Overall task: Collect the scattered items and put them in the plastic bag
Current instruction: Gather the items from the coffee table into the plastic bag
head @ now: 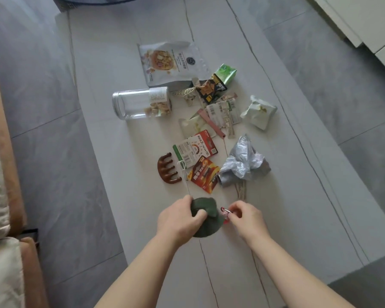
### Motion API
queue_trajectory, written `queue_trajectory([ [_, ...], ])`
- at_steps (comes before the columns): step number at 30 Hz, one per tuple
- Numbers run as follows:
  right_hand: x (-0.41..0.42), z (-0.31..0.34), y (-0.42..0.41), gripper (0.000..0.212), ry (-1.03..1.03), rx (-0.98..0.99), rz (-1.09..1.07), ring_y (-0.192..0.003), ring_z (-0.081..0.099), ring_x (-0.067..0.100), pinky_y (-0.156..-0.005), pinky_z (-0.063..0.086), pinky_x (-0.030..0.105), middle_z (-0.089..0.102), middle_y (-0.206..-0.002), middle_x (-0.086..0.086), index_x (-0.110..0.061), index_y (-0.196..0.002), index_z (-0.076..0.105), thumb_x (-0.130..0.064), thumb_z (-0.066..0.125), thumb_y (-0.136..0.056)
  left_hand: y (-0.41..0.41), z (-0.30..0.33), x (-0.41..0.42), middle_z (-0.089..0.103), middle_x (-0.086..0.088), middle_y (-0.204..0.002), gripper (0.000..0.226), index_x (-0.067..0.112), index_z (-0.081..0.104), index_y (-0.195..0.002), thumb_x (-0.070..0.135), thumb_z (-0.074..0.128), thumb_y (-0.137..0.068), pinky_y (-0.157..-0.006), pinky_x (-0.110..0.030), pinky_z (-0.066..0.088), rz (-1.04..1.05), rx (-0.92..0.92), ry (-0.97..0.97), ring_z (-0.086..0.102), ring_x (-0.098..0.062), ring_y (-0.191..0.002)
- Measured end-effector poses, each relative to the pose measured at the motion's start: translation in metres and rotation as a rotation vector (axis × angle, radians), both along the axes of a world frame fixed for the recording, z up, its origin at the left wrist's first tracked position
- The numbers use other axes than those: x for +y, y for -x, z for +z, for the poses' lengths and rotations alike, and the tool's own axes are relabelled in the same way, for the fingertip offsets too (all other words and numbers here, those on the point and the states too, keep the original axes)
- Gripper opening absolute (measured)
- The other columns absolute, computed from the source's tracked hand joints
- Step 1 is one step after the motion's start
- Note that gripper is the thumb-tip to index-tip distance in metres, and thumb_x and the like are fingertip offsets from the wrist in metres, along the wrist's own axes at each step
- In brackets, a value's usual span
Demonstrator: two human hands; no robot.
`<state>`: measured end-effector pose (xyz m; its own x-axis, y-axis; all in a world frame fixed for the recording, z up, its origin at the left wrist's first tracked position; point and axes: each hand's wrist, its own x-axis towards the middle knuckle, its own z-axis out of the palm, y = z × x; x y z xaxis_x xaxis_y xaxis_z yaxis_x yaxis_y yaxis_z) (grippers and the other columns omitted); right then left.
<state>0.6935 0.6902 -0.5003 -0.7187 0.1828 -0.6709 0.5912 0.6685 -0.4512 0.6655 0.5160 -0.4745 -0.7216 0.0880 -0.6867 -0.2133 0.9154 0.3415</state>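
My left hand [178, 218] grips a dark green round pouch [207, 223] on the white table [125, 152]. My right hand [246, 215] pinches a small red and silver clip [226, 211] at the pouch's right edge. Beyond lie a crumpled grey plastic bag [245, 163], a red battery card [203, 175], a red and white card [195, 150], a brown wooden massager [167, 168], barcode strips [223, 114], snack wrappers [212, 87], a white crumpled packet [259, 112], a clear jar [140, 103] on its side and a large snack pouch [171, 62].
A sofa with beige cushions and an orange-brown frame [2, 174] runs along the left. Grey tiled floor [53, 141] lies between it and the table. A white cabinet [369, 21] stands at the top right.
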Motion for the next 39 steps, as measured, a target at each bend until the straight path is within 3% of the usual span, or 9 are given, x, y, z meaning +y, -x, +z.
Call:
queue_trajectory([
  [3,-0.001,-0.001,0.002,0.022,0.014,0.011,-0.004,-0.098,0.059,0.028,-0.082,0.049,0.033,0.066,-0.102,0.009,-0.012,-0.1,0.067,-0.005,0.057,-0.082,0.006,0.0,0.011,0.066,0.005,-0.091,0.052,0.025,0.056,-0.096,0.07,0.031,-0.088,-0.072,-0.034,0.051,-0.152,0.008,0.075,0.062,-0.018,-0.086],
  [9,0.002,-0.009,0.0,0.018,0.018,0.023,0.035,-0.095,0.058,0.028,-0.078,0.044,0.029,0.065,-0.101,0.012,-0.008,-0.099,0.066,-0.008,0.057,-0.084,0.0,-0.02,0.035,0.055,0.0,-0.112,0.029,0.022,0.056,-0.113,0.042,0.053,-0.092,-0.084,-0.035,0.053,-0.133,-0.048,-0.006,0.056,-0.019,-0.101],
  [12,0.005,-0.01,-0.002,0.019,0.059,0.025,0.029,-0.096,0.059,0.028,-0.082,0.045,0.03,0.067,-0.101,0.012,-0.009,-0.1,0.067,-0.007,0.058,-0.083,-0.011,-0.028,0.039,0.041,-0.001,-0.133,0.061,0.025,0.038,-0.136,0.041,0.06,-0.082,-0.097,-0.035,0.048,-0.099,-0.002,-0.102,0.045,-0.019,-0.123],
  [16,0.006,-0.007,-0.001,0.02,0.119,0.033,0.06,-0.096,0.06,0.025,-0.084,0.046,0.028,0.068,-0.1,0.009,-0.013,-0.096,0.07,-0.005,0.058,-0.082,-0.019,-0.032,0.044,-0.009,0.003,-0.161,0.102,0.036,-0.004,-0.151,0.04,0.066,-0.076,-0.114,-0.038,0.031,-0.087,-0.05,-0.209,0.015,-0.024,-0.145],
  [18,0.006,-0.006,0.0,0.021,0.148,0.036,0.064,-0.097,0.061,0.024,-0.087,0.047,0.028,0.068,-0.101,0.008,-0.013,-0.096,0.071,-0.004,0.059,-0.082,-0.019,-0.036,0.05,-0.004,-0.001,-0.161,0.104,0.035,-0.008,-0.151,0.042,0.066,-0.079,-0.112,-0.04,0.035,-0.055,0.002,-0.207,0.022,-0.024,-0.145],
  [24,0.01,-0.004,0.003,0.013,0.262,0.074,-0.098,-0.086,0.064,0.017,-0.088,0.05,0.03,0.071,-0.092,0.003,-0.014,-0.091,0.071,-0.006,0.065,-0.083,-0.008,-0.037,0.059,0.051,-0.007,-0.136,0.073,0.02,0.022,-0.15,0.033,0.061,-0.09,-0.097,-0.038,0.046,-0.002,0.068,-0.135,0.052,-0.027,-0.122],
  [27,0.01,-0.002,0.004,0.023,0.299,0.102,-0.151,-0.069,0.056,0.009,-0.078,0.048,0.026,0.063,-0.074,-0.007,-0.026,-0.076,0.064,-0.004,0.066,-0.083,-0.009,-0.034,0.059,0.065,-0.005,-0.114,0.038,0.017,0.05,-0.125,0.028,0.06,-0.09,-0.087,-0.037,0.051,0.107,0.017,-0.196,0.061,-0.027,-0.107],
  [35,-0.001,0.011,-0.007,0.028,0.361,0.015,-0.166,-0.077,0.063,0.015,-0.076,0.052,0.026,0.068,-0.089,0.007,-0.018,-0.109,0.065,-0.004,0.063,-0.085,-0.021,-0.013,0.031,0.068,-0.002,-0.08,0.01,0.021,0.065,-0.088,0.013,0.06,-0.084,-0.075,-0.043,0.055,0.426,-0.08,-0.357,0.062,-0.021,-0.075],
  [39,-0.02,0.016,-0.008,0.019,0.204,0.05,0.042,-0.086,0.06,0.018,-0.079,0.046,0.026,0.067,-0.094,0.006,-0.014,-0.1,0.072,-0.009,0.06,-0.087,-0.025,-0.005,0.018,0.064,0.004,-0.072,0.015,0.021,0.065,-0.087,0.008,0.059,-0.085,-0.069,-0.036,0.051,0.523,-0.116,-0.445,0.058,-0.016,-0.069],
])
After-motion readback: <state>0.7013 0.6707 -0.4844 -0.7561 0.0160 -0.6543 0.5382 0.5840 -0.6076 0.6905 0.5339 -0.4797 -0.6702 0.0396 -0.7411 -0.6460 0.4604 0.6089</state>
